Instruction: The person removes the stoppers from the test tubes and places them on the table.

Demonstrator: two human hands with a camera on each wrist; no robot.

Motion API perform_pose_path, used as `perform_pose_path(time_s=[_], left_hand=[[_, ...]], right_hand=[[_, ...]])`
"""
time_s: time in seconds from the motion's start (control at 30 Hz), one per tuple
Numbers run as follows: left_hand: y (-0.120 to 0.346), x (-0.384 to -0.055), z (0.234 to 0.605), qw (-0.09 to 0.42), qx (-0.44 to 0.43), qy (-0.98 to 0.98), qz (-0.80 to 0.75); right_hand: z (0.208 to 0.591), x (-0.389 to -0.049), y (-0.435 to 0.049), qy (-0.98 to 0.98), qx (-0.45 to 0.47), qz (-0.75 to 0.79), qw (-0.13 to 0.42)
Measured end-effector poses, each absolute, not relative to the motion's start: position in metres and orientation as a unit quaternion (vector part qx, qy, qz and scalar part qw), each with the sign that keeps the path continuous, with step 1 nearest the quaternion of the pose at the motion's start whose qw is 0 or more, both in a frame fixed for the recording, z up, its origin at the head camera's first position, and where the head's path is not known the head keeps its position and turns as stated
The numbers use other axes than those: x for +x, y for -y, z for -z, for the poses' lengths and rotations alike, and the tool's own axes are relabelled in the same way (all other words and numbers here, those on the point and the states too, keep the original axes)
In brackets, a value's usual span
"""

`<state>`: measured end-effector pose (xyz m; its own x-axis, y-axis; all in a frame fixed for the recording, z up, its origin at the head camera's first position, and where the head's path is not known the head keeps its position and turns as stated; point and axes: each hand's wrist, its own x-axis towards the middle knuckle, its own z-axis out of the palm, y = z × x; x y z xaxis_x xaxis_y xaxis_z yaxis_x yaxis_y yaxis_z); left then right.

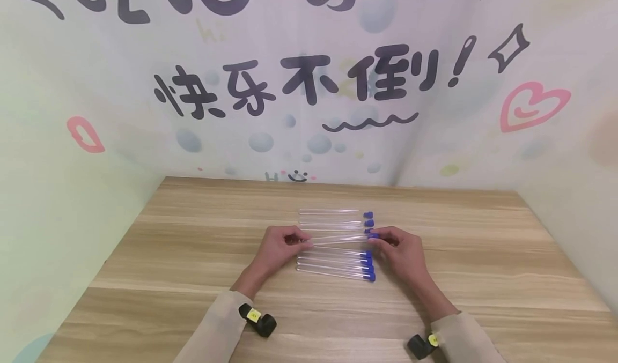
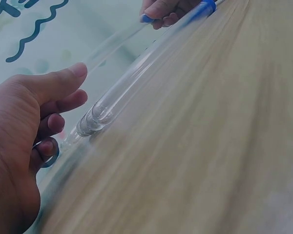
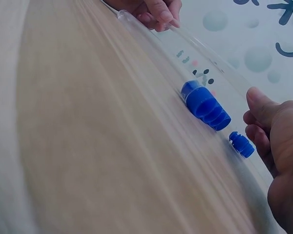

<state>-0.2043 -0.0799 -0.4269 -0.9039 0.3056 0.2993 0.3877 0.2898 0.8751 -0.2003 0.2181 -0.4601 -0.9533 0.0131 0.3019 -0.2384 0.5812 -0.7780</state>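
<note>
A clear test tube (image 1: 338,240) is held level between both hands, above the table. My left hand (image 1: 282,243) pinches it near its rounded end, thumb on top. At the other end my right hand (image 1: 401,247) pinches a blue stopper (image 2: 146,19) at the tube's mouth; its fingers hide most of the stopper. Nearer to me lies a row of several tubes (image 1: 333,266) with blue stoppers (image 3: 205,105) fitted in their mouths. Beyond the hands lie bare tubes (image 1: 329,212), with loose blue stoppers (image 1: 369,223) just off their right ends.
The wood-grain table (image 1: 193,207) runs back to a printed cloth (image 1: 270,154) with dark lettering, with pale side walls left and right. Black wrist cameras (image 1: 264,324) sit on both sleeves.
</note>
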Motion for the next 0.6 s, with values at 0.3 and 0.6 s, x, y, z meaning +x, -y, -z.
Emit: perform_pose_path(time_s=[0.3, 0.6], left_hand=[[0.0803, -0.2053, 0.4258, 0.045, -0.222, 0.794, 0.564], [0.0806, -0.2089, 0.4327, 0.043, -0.211, 0.796, 0.566]], right_hand=[[0.4589, -0.1996, -0.2160, 0.880, 0.060, -0.444, 0.159], [0.4591, -0.1986, -0.2152, 0.880, 0.060, -0.441, 0.164]])
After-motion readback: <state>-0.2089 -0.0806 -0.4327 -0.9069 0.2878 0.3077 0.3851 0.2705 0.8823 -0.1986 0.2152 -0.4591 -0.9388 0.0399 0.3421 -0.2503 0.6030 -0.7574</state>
